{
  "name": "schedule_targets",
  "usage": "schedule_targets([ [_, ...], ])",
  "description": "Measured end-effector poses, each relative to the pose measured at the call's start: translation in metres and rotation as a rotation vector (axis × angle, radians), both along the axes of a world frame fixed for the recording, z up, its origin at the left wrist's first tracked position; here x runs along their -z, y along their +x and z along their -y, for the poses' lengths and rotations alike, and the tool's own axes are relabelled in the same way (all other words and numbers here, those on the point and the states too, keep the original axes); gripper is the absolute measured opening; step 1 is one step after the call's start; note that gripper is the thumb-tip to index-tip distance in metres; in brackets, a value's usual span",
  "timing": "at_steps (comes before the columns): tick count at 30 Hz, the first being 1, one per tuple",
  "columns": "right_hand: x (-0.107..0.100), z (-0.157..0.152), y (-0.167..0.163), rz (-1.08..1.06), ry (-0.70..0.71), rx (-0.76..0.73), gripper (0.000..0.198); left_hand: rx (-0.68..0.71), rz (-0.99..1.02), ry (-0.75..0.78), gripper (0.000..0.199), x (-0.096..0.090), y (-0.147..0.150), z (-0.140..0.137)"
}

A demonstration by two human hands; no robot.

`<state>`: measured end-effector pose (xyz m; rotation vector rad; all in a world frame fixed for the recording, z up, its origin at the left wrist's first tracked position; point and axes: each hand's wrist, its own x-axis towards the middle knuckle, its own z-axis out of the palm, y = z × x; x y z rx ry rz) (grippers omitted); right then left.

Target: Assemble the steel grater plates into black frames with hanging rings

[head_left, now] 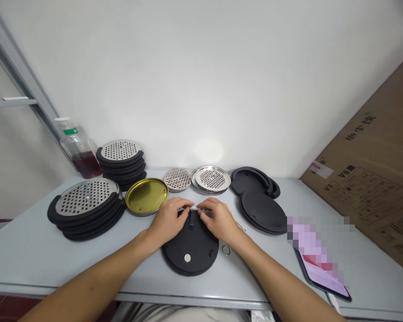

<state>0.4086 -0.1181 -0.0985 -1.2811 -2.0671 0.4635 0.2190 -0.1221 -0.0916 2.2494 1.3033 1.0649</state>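
Note:
A round black plastic disc (192,250) lies flat on the table in front of me, with a short black strap (191,220) near its far edge and a white dot (187,258) near its front. My left hand (170,218) and my right hand (220,219) meet over the far edge of the disc. Fingers and thumbs of both are closed in a pinch on a small shiny metal piece (194,208) at the strap's end; its exact kind is too small to tell. A loose metal ring (226,250) rests right of the disc.
Black-rimmed grater discs stand in stacks (85,199) (121,156) at left, beside gold-coloured lids (147,196). Metal grater plates (212,180) lie at the back. Black discs (263,210), a phone (325,273) and a cardboard box (369,170) are at right. A bottle (79,152) holds dark red liquid.

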Motion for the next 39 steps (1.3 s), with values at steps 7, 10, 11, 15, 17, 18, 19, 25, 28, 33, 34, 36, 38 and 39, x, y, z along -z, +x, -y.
schedule_targets([
  [7,0.004,0.001,-0.003,0.067,0.079,-0.006,0.013,0.018,-0.107,-0.031,0.05,0.001,0.005,0.011],
  [10,0.005,0.004,-0.004,0.098,0.091,-0.002,0.014,-0.012,-0.095,-0.065,0.042,0.002,0.006,0.01],
  [11,0.005,0.005,-0.005,0.103,0.089,0.008,0.014,-0.021,-0.085,-0.073,0.039,0.002,0.006,0.009],
  [15,0.004,0.008,-0.007,0.099,0.053,0.069,0.014,-0.033,-0.053,-0.084,0.033,0.001,0.008,0.01],
  [17,0.003,0.009,-0.007,0.096,0.04,0.084,0.014,-0.029,-0.044,-0.078,0.032,0.001,0.008,0.011],
  [18,0.003,0.008,-0.007,0.098,0.036,0.083,0.014,-0.024,-0.042,-0.073,0.032,0.001,0.007,0.011],
  [19,0.002,0.007,-0.006,0.101,0.031,0.075,0.014,-0.017,-0.042,-0.065,0.031,0.001,0.007,0.011],
  [25,-0.004,0.002,0.0,0.123,0.003,0.001,0.016,0.005,-0.048,-0.046,0.026,0.003,0.007,0.01],
  [28,-0.005,0.001,0.001,0.135,-0.003,-0.02,0.017,0.001,-0.05,-0.051,0.026,0.004,0.007,0.01],
  [33,-0.008,0.0,0.003,0.147,-0.004,-0.037,0.019,0.002,-0.051,-0.062,0.025,0.003,0.007,0.01],
  [34,-0.009,-0.001,0.003,0.147,-0.008,-0.04,0.019,0.005,-0.052,-0.065,0.025,0.002,0.007,0.01],
  [36,-0.01,-0.001,0.004,0.143,-0.021,-0.048,0.019,0.009,-0.054,-0.065,0.026,0.002,0.007,0.01],
  [38,-0.01,-0.002,0.005,0.138,-0.028,-0.063,0.019,0.011,-0.055,-0.065,0.026,0.003,0.007,0.01],
  [39,-0.01,-0.003,0.006,0.136,-0.027,-0.07,0.019,0.012,-0.055,-0.064,0.026,0.003,0.007,0.01],
])
